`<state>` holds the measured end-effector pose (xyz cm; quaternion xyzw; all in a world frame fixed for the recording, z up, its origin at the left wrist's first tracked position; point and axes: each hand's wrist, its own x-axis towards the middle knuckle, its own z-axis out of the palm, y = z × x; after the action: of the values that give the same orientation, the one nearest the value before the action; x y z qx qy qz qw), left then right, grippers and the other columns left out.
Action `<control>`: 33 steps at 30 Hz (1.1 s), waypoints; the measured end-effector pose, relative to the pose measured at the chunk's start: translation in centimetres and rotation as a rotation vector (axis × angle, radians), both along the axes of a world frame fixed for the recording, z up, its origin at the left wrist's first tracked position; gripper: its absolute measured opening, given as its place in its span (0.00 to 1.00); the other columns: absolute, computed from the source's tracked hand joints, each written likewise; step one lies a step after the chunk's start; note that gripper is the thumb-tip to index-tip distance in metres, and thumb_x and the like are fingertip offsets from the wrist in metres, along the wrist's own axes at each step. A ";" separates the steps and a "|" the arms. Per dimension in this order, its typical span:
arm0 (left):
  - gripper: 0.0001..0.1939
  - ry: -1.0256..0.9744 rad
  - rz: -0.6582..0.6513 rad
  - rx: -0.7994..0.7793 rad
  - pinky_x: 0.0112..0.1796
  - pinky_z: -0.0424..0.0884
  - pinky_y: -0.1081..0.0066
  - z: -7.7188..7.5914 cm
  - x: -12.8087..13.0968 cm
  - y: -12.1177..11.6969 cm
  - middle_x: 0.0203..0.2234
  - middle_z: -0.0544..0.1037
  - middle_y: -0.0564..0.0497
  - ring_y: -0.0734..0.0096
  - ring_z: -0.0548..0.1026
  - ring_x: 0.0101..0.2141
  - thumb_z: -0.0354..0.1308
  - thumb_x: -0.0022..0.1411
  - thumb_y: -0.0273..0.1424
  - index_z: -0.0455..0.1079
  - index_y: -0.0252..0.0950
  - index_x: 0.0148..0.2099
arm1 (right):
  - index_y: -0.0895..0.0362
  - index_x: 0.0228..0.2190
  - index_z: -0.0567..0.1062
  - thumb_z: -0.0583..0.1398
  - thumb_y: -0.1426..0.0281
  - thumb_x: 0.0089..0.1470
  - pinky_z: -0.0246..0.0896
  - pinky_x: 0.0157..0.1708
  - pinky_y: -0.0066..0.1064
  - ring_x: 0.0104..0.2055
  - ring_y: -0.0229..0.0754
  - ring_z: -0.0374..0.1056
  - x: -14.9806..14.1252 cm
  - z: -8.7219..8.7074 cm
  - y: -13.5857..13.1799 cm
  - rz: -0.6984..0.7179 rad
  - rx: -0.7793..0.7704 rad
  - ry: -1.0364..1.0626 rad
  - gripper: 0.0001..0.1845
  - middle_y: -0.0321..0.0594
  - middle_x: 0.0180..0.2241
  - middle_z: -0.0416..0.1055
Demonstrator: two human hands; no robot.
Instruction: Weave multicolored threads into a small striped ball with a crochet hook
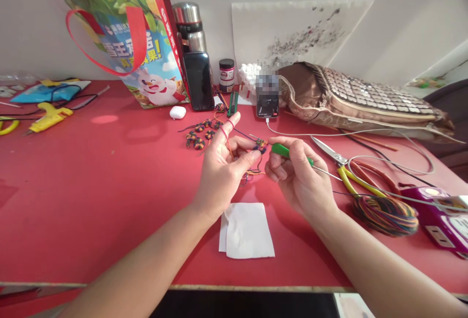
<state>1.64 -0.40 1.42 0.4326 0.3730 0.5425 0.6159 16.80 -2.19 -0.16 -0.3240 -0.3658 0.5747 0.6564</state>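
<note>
Between thumb and fingers, my left hand (228, 157) pinches a small multicoloured crochet piece (261, 145). Orange-red yarn loops around its raised index finger. My right hand (302, 172) grips the green handle of a crochet hook (281, 150) close beside the piece. Whether the hook's tip sits in a stitch is too small to tell. Loose yarn (248, 177) trails on the table below the left hand. Several finished-looking crochet pieces (198, 142) in dark and orange colours lie just beyond that hand. A ball of multicoloured yarn (385, 215) rests to the right.
Folded white paper (249, 230) lies before me on the red table (109, 201). Scissors (329, 150), a purple power strip (437, 220) and a cable are at right. Behind stand a phone (198, 82), a second phone (267, 103), a jar (226, 75) and a shopping bag (142, 40). A yellow glue gun (49, 117) lies left.
</note>
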 end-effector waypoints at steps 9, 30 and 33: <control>0.38 0.073 0.011 0.063 0.31 0.71 0.71 0.1 0.0 -0.2 0.34 0.80 0.54 0.71 0.75 0.33 0.71 0.64 0.27 0.67 0.43 0.74 | 0.52 0.36 0.90 0.80 0.49 0.50 0.58 0.21 0.25 0.21 0.30 0.54 0.0 0.3 0.1 0.005 -0.100 0.058 0.21 0.31 0.21 0.71; 0.42 0.065 0.019 0.057 0.31 0.69 0.71 0.2 0.0 -0.3 0.36 0.79 0.54 0.74 0.68 0.30 0.73 0.61 0.27 0.66 0.44 0.74 | 0.53 0.35 0.87 0.76 0.49 0.58 0.58 0.21 0.26 0.20 0.30 0.53 0.1 0.0 0.4 0.025 -0.115 0.050 0.20 0.30 0.22 0.69; 0.38 0.048 0.024 0.056 0.36 0.73 0.70 0.1 0.1 -0.2 0.38 0.79 0.53 0.71 0.74 0.35 0.74 0.62 0.29 0.68 0.44 0.72 | 0.53 0.35 0.87 0.74 0.48 0.59 0.57 0.21 0.27 0.20 0.31 0.53 0.1 0.1 0.4 0.020 -0.109 0.023 0.21 0.30 0.22 0.68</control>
<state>1.70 -0.61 1.52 0.4580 0.3777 0.5494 0.5879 16.90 -1.84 -0.11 -0.3489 -0.3296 0.6041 0.6362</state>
